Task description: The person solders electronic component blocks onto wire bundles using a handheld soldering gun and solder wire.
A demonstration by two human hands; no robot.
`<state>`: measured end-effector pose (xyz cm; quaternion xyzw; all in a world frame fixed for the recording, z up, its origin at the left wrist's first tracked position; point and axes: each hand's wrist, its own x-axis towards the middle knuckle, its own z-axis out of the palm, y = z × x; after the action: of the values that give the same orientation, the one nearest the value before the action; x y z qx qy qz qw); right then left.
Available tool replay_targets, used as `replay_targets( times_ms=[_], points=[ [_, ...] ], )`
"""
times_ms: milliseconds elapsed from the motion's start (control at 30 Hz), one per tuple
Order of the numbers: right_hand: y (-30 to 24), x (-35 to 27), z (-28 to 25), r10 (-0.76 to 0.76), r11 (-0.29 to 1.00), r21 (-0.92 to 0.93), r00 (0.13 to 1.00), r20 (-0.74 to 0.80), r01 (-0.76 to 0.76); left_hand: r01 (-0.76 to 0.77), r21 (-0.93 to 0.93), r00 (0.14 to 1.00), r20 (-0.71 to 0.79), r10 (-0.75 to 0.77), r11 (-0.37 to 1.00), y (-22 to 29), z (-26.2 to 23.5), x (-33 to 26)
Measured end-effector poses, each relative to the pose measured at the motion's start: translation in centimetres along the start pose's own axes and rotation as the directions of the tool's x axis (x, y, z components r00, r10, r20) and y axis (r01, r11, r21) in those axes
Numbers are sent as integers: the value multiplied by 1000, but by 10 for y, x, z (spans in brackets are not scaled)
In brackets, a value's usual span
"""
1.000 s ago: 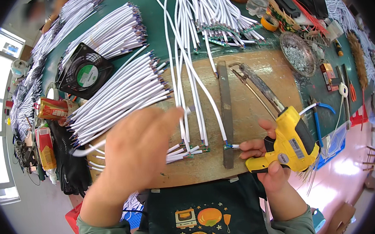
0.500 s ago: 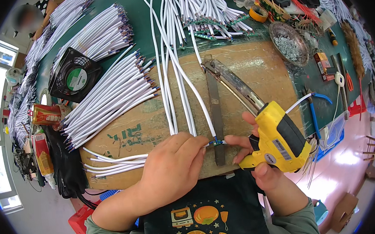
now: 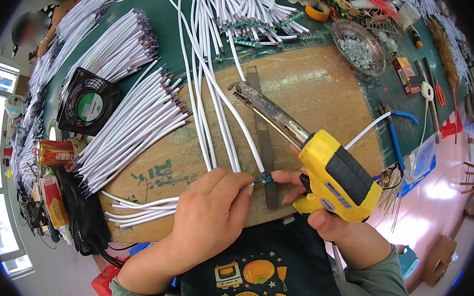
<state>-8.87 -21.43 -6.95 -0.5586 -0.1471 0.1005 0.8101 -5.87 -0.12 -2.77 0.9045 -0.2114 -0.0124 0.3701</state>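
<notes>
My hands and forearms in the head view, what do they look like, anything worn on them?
The left hand and right hand are bare, with no glove, ring or watch showing. Plain grey-green sleeves stop well short of both wrists.

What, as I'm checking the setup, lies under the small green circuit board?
The dark flat bar passes beneath part of the green circuit board, with the brown worktop below. The bar's surface directly underneath is covered, so contact can't be confirmed.
</notes>
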Motion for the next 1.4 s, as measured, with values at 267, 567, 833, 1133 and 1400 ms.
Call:
replay_targets(
  times_ms=[267, 567, 833, 1133, 1400],
  points=[
    [-4, -1, -7, 127, 985, -121, 991, 37, -121, -5, -33, 1000, -14, 5, 999, 2, 2, -1],
    [-2, -1, -7, 114, 981, -165, 992, 54, -104, 31, -41, 999, -9, -32, 999, 3, 0, -2],
    [1, -2, -7, 44, 968, -250, 998, 48, -31, -29, -108, 998, -56, 23, 994, 1, 4, -3],
    [-2, 1, 4, -20, 955, -296, 995, -94, -9, -173, 123, 984, -21, 177, 977, 0, -2, 0],
    [-2, 0, 3, -12, 948, -319, 996, -84, -16, -82, -30, 995, 58, 83, 996, 0, -1, 2]
  ],
)
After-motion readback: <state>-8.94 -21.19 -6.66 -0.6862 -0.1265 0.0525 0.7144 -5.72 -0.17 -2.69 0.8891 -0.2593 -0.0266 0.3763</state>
